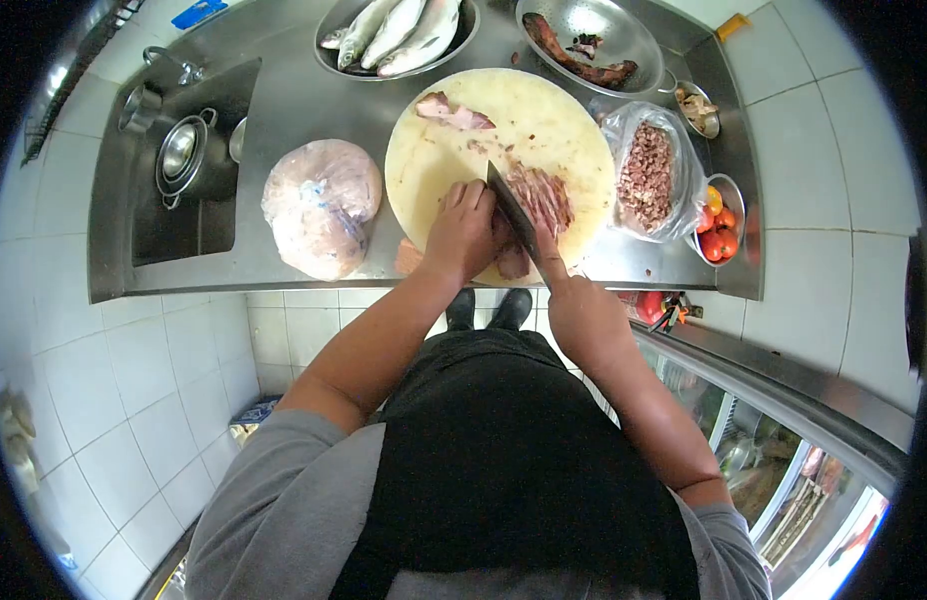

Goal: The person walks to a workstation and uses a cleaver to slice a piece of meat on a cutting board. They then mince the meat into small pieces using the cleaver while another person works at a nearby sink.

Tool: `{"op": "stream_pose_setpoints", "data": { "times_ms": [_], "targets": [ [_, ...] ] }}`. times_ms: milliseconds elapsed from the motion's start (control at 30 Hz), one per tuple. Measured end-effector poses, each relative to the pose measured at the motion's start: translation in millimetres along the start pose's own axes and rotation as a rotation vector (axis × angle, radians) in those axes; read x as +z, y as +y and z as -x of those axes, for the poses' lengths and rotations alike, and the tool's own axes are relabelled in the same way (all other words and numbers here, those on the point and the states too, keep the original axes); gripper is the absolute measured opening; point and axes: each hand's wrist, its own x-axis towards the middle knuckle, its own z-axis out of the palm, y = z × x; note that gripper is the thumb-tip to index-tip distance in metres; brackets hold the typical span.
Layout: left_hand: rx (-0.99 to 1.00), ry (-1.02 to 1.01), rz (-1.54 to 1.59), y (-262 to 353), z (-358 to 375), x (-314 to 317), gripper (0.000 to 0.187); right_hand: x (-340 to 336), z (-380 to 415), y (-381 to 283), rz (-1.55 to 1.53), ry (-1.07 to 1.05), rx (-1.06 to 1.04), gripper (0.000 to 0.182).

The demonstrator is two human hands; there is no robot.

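Observation:
My right hand (584, 315) grips a knife (514, 211), index finger stretched along the spine of its dark blade. The blade stands on a round, pale yellow cutting board (424, 130). My left hand (467, 232) is closed over a piece of meat (513, 262) just left of the blade, fingers curled and partly covering it. To the right of the knife lie thin strips of sliced meat (544, 196). Another meat piece (456, 112) rests near the board's far edge, with small scraps around it.
Left of the board sits a plastic bag of pale meat (324, 205); the sink (199, 240) holds pots. Behind are a bowl of fish (399, 35) and a colander (609, 50) with dark meat. At right, a bag of diced meat (649, 180) stands beside a tomato bowl (721, 225).

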Motion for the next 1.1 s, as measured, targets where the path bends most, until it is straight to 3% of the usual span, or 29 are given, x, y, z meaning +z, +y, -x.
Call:
{"op": "stream_pose_setpoints", "data": {
  "times_ms": [200,267,400,533,600,700,900,1100],
  "targets": [
    [0.047,-0.008,-0.09,-11.7,4.1,10.3,0.03,7.7,-7.0,-1.9,-0.019,-0.049,0.007,0.085],
    [0.062,-0.012,-0.122,-8.2,6.1,7.5,0.03,31.0,-35.2,-1.4,-0.07,0.11,-0.05,0.083],
    [0.023,-0.048,-0.033,-6.3,1.7,3.2,0.031,16.1,-72.1,7.7,-0.224,0.142,-0.025,0.081],
    [-0.01,0.048,0.115,-7.3,4.3,-5.4,0.032,-15.0,-57.0,12.6,-0.208,0.167,-0.075,0.081],
    [0.109,0.167,0.142,-5.2,13.0,-12.0,0.035,-35.3,-29.7,3.0,-0.113,0.04,0.02,0.081],
    [0.203,0.113,0.107,-3.8,20.2,-14.0,0.039,-27.5,-8.6,4.5,-0.104,0.043,0.031,0.082],
    [0.187,0.049,0.107,-3.0,21.0,-14.2,0.045,6.2,-9.4,3.5,-0.083,0.033,0.022,0.083],
    [0.139,0.039,0.023,-0.3,16.1,-8.4,0.042,-9.7,-2.0,-0.3,-0.053,-0.025,0.002,0.082]
  ]
}}
